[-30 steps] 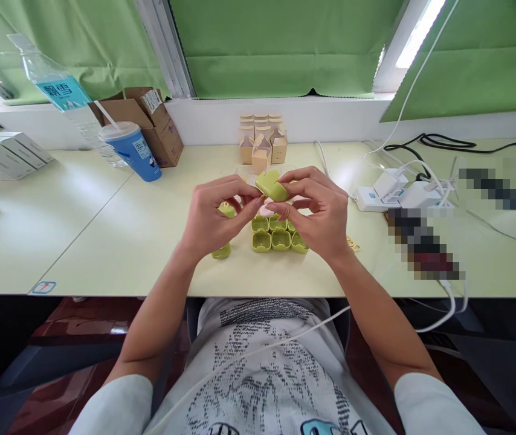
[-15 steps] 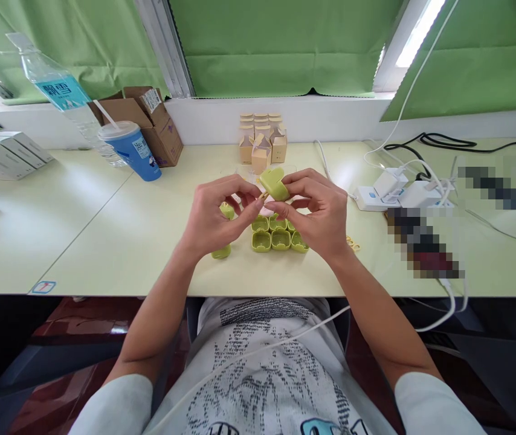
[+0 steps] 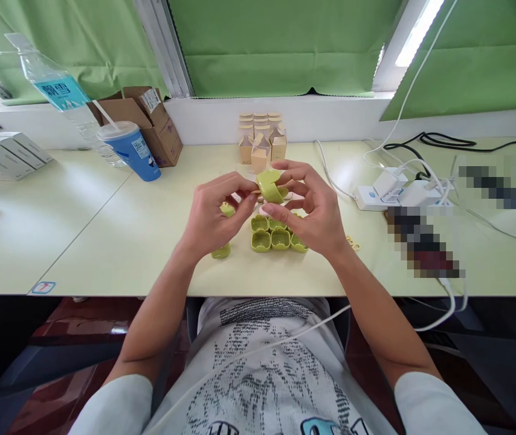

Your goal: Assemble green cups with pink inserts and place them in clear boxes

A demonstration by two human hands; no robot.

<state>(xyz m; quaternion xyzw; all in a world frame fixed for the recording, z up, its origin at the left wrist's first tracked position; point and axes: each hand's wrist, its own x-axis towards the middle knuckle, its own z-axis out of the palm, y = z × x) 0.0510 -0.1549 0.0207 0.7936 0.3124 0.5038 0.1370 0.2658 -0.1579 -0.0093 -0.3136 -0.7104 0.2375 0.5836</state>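
Observation:
A light green plastic piece, curved like a small lid (image 3: 268,186), is held up over the table between my hands. My right hand (image 3: 315,208) has its fingers and thumb around its right side. At its left edge, my left hand (image 3: 219,211) pinches a small, thin yellow part (image 3: 255,192) that touches it; its exact shape is mostly hidden by the fingertips. Below, several open green square cups (image 3: 280,240) stand together in rows, some covered by my right hand. Two more green pieces, one a rounded lid (image 3: 220,251), lie beside my left hand.
Several small beige cartons (image 3: 261,151) stand by the wall. A blue drink cup (image 3: 133,151), a plastic bottle (image 3: 65,93) and a brown cardboard box (image 3: 161,130) are at left. At right are small yellow parts (image 3: 353,243), a white power strip (image 3: 369,198) and cables.
The green piece has tilted and shifted slightly left, towards my left fingertips. My right hand's fingers have spread and moved around it. My left hand has barely moved.

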